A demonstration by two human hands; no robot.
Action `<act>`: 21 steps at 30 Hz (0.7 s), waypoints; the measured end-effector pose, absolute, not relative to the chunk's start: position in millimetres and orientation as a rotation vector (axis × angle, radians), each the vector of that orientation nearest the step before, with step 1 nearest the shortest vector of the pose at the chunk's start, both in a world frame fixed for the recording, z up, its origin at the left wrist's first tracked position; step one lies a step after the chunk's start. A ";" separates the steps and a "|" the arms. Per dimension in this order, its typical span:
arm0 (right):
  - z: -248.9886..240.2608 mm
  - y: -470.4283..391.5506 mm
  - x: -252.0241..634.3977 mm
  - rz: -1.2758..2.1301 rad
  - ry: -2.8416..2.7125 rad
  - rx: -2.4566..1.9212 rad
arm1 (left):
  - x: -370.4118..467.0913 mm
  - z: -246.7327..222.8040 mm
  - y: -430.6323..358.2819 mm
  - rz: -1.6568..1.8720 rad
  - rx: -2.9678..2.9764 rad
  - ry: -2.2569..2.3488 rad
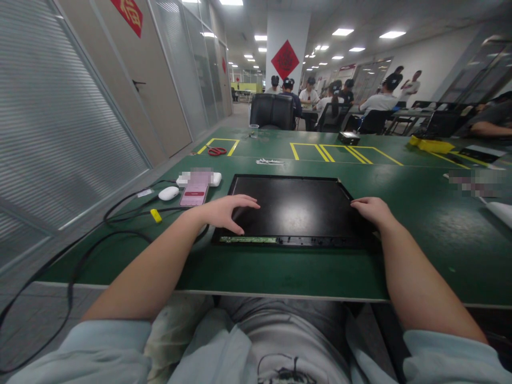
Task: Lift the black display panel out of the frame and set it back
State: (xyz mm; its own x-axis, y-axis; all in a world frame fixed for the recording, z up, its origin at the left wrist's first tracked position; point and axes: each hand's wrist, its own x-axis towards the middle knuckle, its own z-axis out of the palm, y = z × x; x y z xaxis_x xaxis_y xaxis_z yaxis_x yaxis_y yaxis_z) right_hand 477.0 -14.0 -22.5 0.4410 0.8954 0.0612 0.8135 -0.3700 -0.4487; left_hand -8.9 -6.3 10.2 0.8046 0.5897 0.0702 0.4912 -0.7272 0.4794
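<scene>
A black flat display panel [298, 205] lies on the green table in front of me, with a narrow green circuit board [248, 240] along its near left edge. My left hand [224, 209] is at the panel's left side, its fingers stretched over the dark surface and its thumb apart from them; it holds nothing. At the right edge, my right hand [374, 210] has its fingers closed together on the frame. Its thumb and underside are partly hidden.
Left of the panel are a phone [194, 189], a white mouse-shaped object [168, 193], a yellow piece [156, 215] and black cables [120, 234]. Beyond lie red-handled scissors [217, 151], a clear cup [254, 130] and a black box [349, 138]. People sit at tables behind.
</scene>
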 end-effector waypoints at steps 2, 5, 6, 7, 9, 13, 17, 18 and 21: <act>-22.6 -13.7 477.5 0.269 -1.457 -2.282 | -11.2 7.0 -2.3 0.354 2.539 0.887; -23.6 -12.9 478.5 0.264 -1.468 -2.285 | -13.6 -1.4 5.6 0.499 2.524 1.119; -24.2 -12.5 479.0 0.260 -1.469 -2.283 | -14.0 -4.6 8.0 0.541 2.517 1.227; -24.9 -12.0 479.6 0.258 -1.470 -2.281 | -14.2 -7.7 10.1 0.551 2.512 1.339; -26.5 -10.8 481.1 0.252 -1.475 -2.269 | -14.3 -13.1 12.6 0.504 2.475 1.561; -28.9 -8.7 484.1 0.258 -1.478 -2.255 | -14.1 -19.3 13.1 0.387 2.367 1.806; -28.4 -9.1 482.3 0.288 -1.421 -2.241 | -15.7 -21.2 14.2 0.405 2.408 1.794; -28.1 -9.7 481.0 0.307 -1.395 -2.229 | -16.3 -21.2 14.8 0.407 2.411 1.787; -28.0 -11.6 476.7 0.393 -1.295 -2.171 | -18.6 -21.6 16.1 0.402 2.390 1.796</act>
